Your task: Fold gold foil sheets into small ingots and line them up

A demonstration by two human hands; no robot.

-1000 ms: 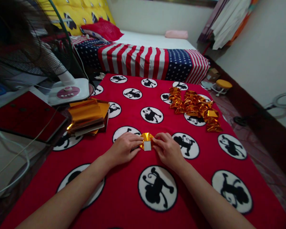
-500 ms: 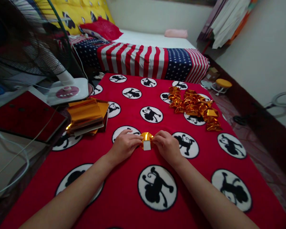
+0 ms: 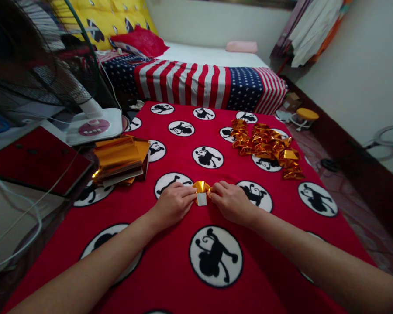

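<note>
A small folded piece of gold foil paper (image 3: 201, 187), with a whitish square on its near side, lies low over the red cloth between my two hands. My left hand (image 3: 177, 200) pinches its left end, fingers closed. At the right end, the thumb and fingers of my right hand (image 3: 231, 198) are closed on it too. A stack of flat gold foil sheets (image 3: 118, 155) rests at the left edge of the cloth. Toward the far right, several folded gold foil pieces (image 3: 265, 141) sit in clustered rows.
The red cloth (image 3: 180, 157) bears black figures in white circles. A fan base (image 3: 98, 126) and a dark red board (image 3: 36, 152) stand on the left. Beyond is a bed with a striped cover (image 3: 183, 83); a yellow stool (image 3: 307, 114) is at the right.
My right forearm has swung outward to the right, its elbow higher in view. The left hand's fingers have drawn closer together. Both hands stay on the folded foil paper.
</note>
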